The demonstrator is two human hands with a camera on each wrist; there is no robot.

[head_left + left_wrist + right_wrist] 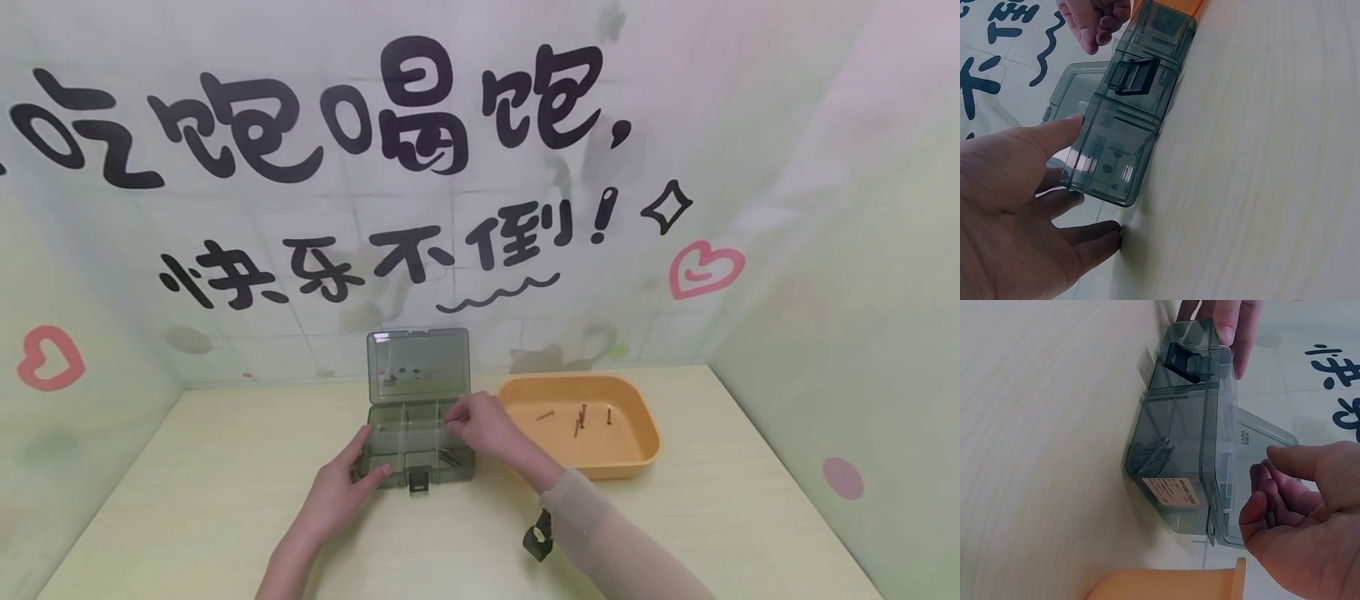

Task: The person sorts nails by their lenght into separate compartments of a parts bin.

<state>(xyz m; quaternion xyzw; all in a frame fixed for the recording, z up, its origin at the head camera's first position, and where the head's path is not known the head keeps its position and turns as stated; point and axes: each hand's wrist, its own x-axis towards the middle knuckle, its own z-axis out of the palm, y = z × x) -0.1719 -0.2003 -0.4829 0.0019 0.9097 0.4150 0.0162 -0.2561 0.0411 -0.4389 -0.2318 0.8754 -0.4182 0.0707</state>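
Observation:
A grey see-through compartment box (388, 482) stands on the table with its lid (418, 367) raised at the back. My left hand (341, 492) holds its left end, thumb at the front rim and fingers along the side. Dark screws (1154, 456) lie in the front right compartment. My right hand (480, 425) hovers over the right-hand compartments, fingers curled and thumb close to the index fingertip (1260, 470). No object shows between them. To the right, an orange tray (540, 468) holds several loose screws (582, 417).
The pale wooden table (225, 500) runs up to a printed back wall (337, 225) with black lettering. Side panels rise at left and right. The tray stands close beside the box's right end. A small black device (538, 537) hangs beside my right sleeve.

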